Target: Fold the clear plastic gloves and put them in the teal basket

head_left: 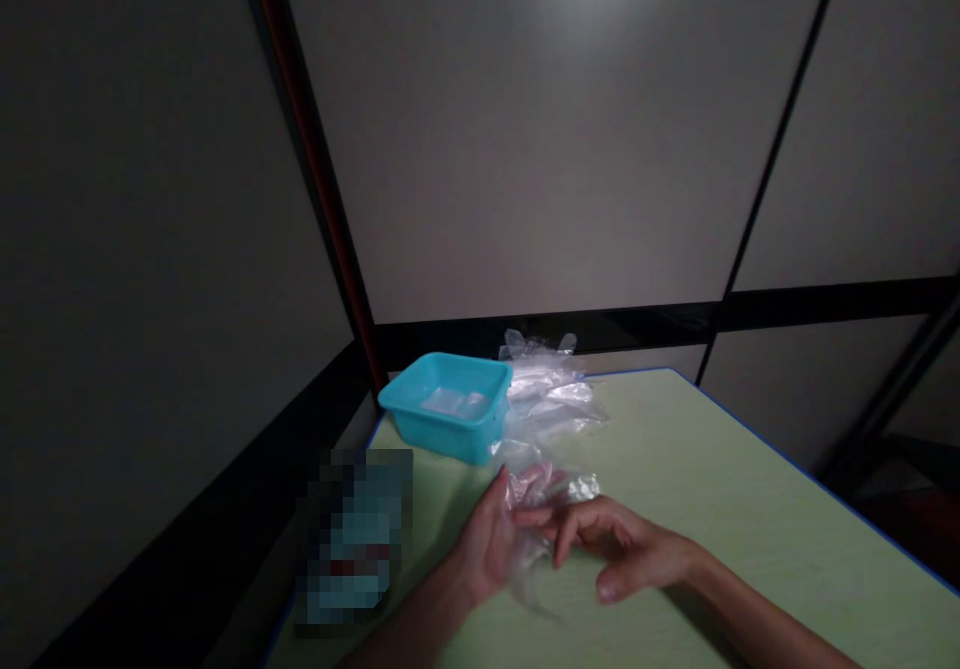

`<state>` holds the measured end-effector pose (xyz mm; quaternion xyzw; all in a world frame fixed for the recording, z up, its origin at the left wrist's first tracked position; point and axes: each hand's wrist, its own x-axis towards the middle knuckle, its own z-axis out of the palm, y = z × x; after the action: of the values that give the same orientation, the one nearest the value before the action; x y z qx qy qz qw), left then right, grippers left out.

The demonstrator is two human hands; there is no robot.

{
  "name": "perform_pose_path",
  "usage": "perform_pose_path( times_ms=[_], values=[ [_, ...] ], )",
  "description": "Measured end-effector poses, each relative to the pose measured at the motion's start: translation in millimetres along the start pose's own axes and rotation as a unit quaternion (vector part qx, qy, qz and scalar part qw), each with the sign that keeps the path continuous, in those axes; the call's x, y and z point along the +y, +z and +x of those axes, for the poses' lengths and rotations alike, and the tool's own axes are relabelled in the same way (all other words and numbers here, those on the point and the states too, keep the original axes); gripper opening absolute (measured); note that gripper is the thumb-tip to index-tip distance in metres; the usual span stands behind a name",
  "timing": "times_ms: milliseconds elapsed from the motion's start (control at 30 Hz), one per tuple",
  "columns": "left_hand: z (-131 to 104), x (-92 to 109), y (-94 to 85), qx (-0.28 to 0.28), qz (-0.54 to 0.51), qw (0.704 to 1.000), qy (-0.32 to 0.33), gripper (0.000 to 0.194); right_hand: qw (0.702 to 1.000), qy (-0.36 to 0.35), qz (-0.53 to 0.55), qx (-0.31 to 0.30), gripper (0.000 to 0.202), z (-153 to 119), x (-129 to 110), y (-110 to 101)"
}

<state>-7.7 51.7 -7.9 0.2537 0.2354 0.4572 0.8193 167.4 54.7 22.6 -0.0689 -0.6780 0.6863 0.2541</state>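
Note:
A crumpled clear plastic bag (pixel 529 549) lies against my left hand (pixel 487 544), whose fingers partly show pink through the film. That hand is held upright above the green table (pixel 720 469), and its grip on the plastic is unclear. My right hand (pixel 615 544) is just to the right, fingers apart and bent, its fingertips reaching to the plastic beside my left palm. Behind both hands rests a pile of clear plastic bags (pixel 547 389).
A turquoise basket (pixel 450 437) with clear plastic inside stands on the table behind and left of my hands. A blurred-out, pixelated object (pixel 356 539) lies at the left edge. Pale wall panels (pixel 547 149) rise behind the table.

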Motion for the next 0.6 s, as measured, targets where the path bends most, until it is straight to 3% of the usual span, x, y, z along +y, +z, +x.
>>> perform_pose_path(
  times_ms=[67,133,200,267,333,433,500,600],
  values=[
    [-1,1,0.2,-0.008,-0.006,1.000,-0.012,0.048,0.998,-0.025,-0.022,0.057,0.024,0,0,-5],
    [-1,3,0.0,-0.024,-0.017,0.999,-0.024,0.049,0.976,-0.050,-0.077,0.199,0.017,0,2,-14],
    [-1,5,-0.6,-0.046,-0.025,0.998,-0.039,0.049,0.917,-0.053,-0.148,0.366,0.019,-1,4,-25],
    [0,6,-1.2,-0.069,-0.029,0.996,-0.054,0.051,0.857,-0.030,-0.193,0.476,0.033,-2,7,-33],
    [0,6,-1.6,-0.081,-0.027,0.994,-0.065,0.051,0.850,0.012,-0.205,0.485,0.036,-3,9,-37],
    [-1,7,-1.3,-0.087,-0.023,0.993,-0.070,0.050,0.904,0.058,-0.189,0.380,0.024,-4,5,-36],
    [-3,9,0.2,-0.118,-0.019,0.988,-0.099,0.057,0.926,0.055,-0.156,0.340,0.027,-4,-2,-33],
    [-9,13,4.2,-0.201,0.006,0.959,-0.202,0.075,0.925,0.035,-0.075,0.371,0.029,-7,-16,-32]
  ],
)
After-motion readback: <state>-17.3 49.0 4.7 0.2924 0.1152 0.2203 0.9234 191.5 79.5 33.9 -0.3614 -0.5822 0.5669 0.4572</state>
